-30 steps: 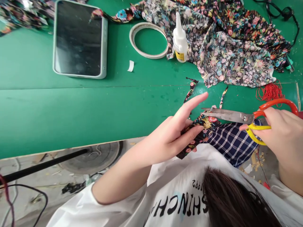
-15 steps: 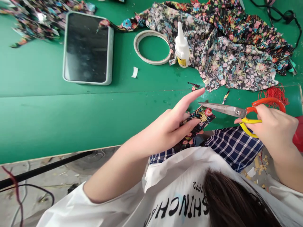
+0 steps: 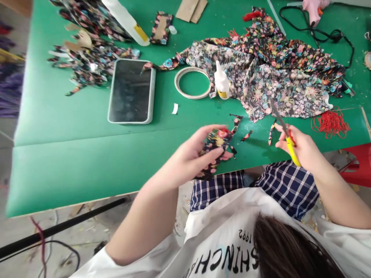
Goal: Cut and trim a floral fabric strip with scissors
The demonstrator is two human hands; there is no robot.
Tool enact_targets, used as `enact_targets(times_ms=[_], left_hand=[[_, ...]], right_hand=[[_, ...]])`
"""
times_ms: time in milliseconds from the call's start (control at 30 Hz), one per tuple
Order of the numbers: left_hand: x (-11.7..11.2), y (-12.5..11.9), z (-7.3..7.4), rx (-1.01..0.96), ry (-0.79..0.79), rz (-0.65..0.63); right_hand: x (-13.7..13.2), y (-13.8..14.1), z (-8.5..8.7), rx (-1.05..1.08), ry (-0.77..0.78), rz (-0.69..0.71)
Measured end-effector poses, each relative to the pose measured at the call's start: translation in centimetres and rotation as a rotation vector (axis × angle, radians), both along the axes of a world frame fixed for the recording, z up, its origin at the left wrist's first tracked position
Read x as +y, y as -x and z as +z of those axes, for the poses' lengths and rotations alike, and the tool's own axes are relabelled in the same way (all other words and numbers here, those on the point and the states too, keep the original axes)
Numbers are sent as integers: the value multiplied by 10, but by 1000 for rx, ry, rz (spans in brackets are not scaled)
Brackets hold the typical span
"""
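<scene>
My left hand is closed on a small flat piece wrapped in black floral fabric, over the table's front edge. Thumb and fingers grip its sides and cover part of it. In my right hand is a pair of scissors with red and yellow handles, blades pointing up and away from me. The blades are smeared by motion. Between the hands lie narrow fabric scraps. Just beyond them spreads a large crumpled floral cloth.
On the green table are a tablet, a tape roll, a white glue bottle and red threads. A bigger bottle lies among fabric strips at back left. A pink glue gun with a black cord lies at back right.
My left hand has drawn the fabric-wrapped piece leftward, and its index finger has curled in. The scissors have moved off the piece and swung to point upward. The view takes in more table.
</scene>
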State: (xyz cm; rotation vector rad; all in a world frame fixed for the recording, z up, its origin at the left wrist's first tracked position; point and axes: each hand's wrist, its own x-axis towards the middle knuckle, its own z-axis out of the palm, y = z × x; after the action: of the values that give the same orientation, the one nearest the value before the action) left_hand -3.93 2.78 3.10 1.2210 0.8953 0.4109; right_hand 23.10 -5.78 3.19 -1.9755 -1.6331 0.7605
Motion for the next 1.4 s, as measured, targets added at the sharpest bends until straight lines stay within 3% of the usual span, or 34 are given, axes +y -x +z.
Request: enact_targets(times_ms=[100,233,433,667,800,967,1100,1267,1400], left_hand=[[-5,-10,-6,11,-34,-119],[-2,-16,-14,21,-69,-106],[16,-17,-24,-110,-4,147],[27,-6,-26,-184,-52,580],[22,2,-19,-248,-28,676],[6,-1,-8,-404,3,708],[-9,-17,0,-526,9,735],[-22,-41,5,-622,-20,768],[-29,-45,-1,-552,-68,768]], right_hand=[[3,14,-5,-22,15,94],[6,29,-5,30,68,156],[15,45,5,233,222,224],[59,70,-20,681,220,170],[77,77,-18,751,184,153],[48,74,5,729,90,52],[23,87,6,626,49,-122],[20,109,-6,656,32,-85],[24,107,0,650,-78,-68]])
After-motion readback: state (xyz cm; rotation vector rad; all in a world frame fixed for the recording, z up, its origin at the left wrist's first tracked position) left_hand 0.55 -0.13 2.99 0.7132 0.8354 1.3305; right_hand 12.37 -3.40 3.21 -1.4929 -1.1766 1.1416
